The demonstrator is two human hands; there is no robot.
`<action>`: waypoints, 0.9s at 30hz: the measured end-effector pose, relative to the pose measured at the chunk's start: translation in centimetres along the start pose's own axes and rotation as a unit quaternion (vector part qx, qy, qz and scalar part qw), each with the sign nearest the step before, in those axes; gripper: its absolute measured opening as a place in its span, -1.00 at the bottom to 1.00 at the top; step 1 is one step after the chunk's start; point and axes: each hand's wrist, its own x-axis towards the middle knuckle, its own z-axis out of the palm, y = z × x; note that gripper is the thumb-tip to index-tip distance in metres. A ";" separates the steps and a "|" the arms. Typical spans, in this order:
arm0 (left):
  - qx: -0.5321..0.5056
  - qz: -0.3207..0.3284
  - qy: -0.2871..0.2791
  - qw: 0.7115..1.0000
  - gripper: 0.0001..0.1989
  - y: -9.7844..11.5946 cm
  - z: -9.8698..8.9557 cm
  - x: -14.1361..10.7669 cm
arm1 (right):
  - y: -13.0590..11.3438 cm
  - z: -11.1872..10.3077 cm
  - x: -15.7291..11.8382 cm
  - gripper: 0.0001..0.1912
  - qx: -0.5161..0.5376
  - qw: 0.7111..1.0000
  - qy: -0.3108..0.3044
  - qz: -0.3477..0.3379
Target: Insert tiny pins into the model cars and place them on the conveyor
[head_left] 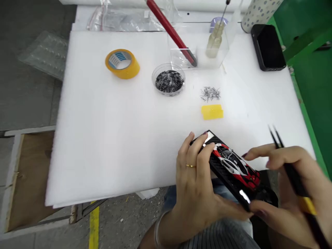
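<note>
A red, white and black model car point(233, 162) sits on a black rectangular base point(220, 167), held tilted at the table's front edge. My left hand point(198, 183) grips the base, its fingers over the far left end and its thumb along the near side. Black tweezers point(294, 178) with a gold band are held in my right hand point(295, 183), their tips apart and pointing up and away. The right thumb touches the near right end of the base. Beyond the base lie a yellow tape piece point(212, 112) and a small pile of thin black slivers point(210, 93).
On the white foam-covered table point(109, 138) are a yellow tape roll point(126, 65), a round dish of black slivers point(169, 81), a clear box point(199, 58), a red-handled tool point(168, 27), a small bottle point(214, 41) and a black phone point(268, 46). A green frame point(306, 117) borders the right.
</note>
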 end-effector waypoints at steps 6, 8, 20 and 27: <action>0.068 0.038 0.005 0.997 -0.07 0.7 1.8 -0.5 | 0.6 0.4 -0.9 -0.66 -0.101 0.994 -0.021 0.024; 0.077 0.039 0.013 0.996 -0.10 0.8 2.0 -0.5 | 1.3 0.4 -0.8 -0.67 -0.091 0.995 -0.023 0.019; 0.084 0.031 0.053 0.995 -0.24 0.9 1.5 -1.1 | 4.3 1.7 -1.4 -0.54 -0.046 0.985 0.066 -0.151; 0.071 0.075 0.073 0.992 -0.24 0.8 0.5 -1.1 | 5.2 1.4 -1.6 -0.57 0.011 0.987 0.047 -0.152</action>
